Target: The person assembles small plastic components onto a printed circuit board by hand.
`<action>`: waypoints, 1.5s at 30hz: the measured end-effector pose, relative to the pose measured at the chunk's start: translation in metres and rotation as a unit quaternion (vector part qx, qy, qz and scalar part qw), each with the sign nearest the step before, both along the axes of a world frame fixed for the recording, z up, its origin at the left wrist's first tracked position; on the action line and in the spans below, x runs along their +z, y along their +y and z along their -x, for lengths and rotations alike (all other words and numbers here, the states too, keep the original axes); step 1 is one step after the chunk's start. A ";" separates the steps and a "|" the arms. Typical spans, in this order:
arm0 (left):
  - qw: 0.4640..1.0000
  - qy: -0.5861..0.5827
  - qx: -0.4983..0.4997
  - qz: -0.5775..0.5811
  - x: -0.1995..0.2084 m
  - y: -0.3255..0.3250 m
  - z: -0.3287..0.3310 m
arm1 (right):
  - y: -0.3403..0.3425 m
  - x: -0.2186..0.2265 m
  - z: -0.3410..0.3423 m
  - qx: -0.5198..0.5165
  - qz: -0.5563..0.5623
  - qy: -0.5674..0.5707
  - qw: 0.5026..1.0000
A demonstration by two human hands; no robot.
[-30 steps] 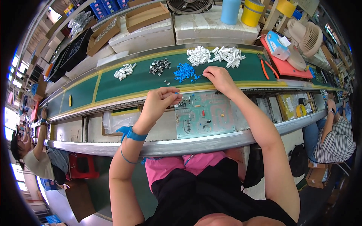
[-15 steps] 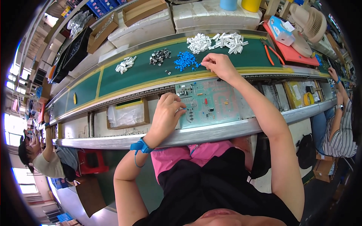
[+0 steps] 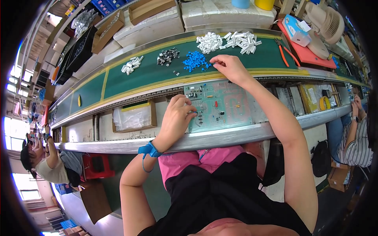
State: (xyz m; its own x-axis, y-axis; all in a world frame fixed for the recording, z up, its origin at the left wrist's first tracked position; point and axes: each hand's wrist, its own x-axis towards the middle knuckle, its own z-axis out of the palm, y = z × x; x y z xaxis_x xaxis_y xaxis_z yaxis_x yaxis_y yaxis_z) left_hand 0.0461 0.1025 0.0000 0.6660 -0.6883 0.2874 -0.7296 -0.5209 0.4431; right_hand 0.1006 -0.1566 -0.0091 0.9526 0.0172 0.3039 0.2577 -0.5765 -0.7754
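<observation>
A green circuit board (image 3: 232, 118) with small electronic parts lies in front of me on the metal rails. My left hand (image 3: 177, 120) rests over its left edge, thumb and fingers pinched on a tiny blue component close to the board's surface. Beyond the board, a heap of blue components (image 3: 195, 61) sits on the green belt. At the right edge of that heap my right hand (image 3: 231, 69) is closed in a pinch, with what looks like a small blue component at its fingertips. A blue wrist strap (image 3: 149, 150) circles my left wrist.
On the belt (image 3: 134, 84) lie black parts (image 3: 168, 57), white pieces (image 3: 132, 65), more white heaps (image 3: 209, 42) and orange-handled pliers (image 3: 284, 54). A box of plastic bags (image 3: 134, 117) stands left of the board. Co-workers sit at both sides.
My right hand has shifted slightly, with its fingertips still beside the blue heap. My left hand stays pinched over the board. The co-worker's hand at the far right has come down toward the near rail.
</observation>
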 end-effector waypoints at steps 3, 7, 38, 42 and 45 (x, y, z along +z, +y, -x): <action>1.000 0.010 -0.001 0.006 0.000 -0.001 0.000 | 0.000 0.000 0.001 -0.004 0.004 0.015 1.000; 1.000 0.013 0.008 0.001 0.001 -0.005 0.001 | -0.002 -0.001 0.002 0.003 0.017 -0.008 1.000; 0.988 -0.053 0.125 0.071 -0.022 -0.035 -0.124 | 0.076 0.047 0.078 0.141 0.057 0.375 0.915; 0.985 -0.065 0.148 0.053 -0.022 -0.036 -0.121 | 0.080 0.047 0.077 0.126 0.050 0.372 0.918; 0.985 -0.078 0.142 0.055 -0.020 -0.039 -0.120 | 0.078 0.045 0.078 0.125 0.054 0.375 0.917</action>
